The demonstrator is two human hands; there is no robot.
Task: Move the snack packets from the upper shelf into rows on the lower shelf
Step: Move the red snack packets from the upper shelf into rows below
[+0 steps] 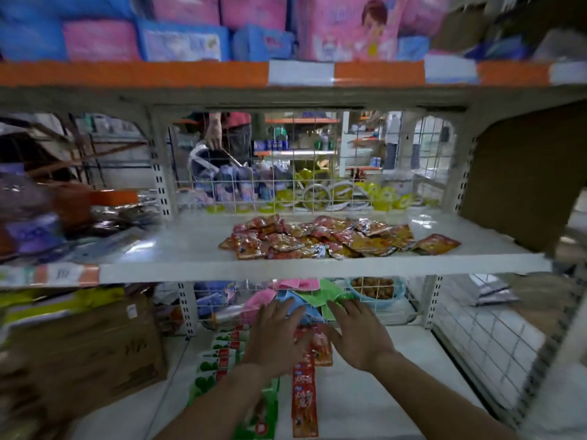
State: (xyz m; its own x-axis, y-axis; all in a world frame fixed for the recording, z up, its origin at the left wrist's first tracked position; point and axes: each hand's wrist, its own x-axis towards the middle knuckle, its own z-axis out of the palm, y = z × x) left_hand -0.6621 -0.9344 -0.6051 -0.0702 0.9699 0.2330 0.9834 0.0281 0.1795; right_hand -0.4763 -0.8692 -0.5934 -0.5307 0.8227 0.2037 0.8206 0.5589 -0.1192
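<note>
A loose heap of red and orange snack packets (pixel 330 238) lies on the white upper shelf (pixel 197 239). On the lower shelf (pixel 374 395) a row of red packets (pixel 304 404) runs toward me, beside a row of green packets (pixel 219 357) on its left. My left hand (pixel 274 335) lies flat with straight fingers over the far end of the red row. My right hand (pixel 357 335) hovers or rests beside it with spread fingers, touching an orange-red packet (pixel 320 347). Neither hand grips anything.
A cardboard box (pixel 92 344) stands at the left of the lower shelf. A wire mesh back (pixel 286 185) shows a person and more shelves behind. Coloured cloths (pixel 295 296) lie behind the mesh below. A brown cardboard panel (pixel 521 185) hangs at the right.
</note>
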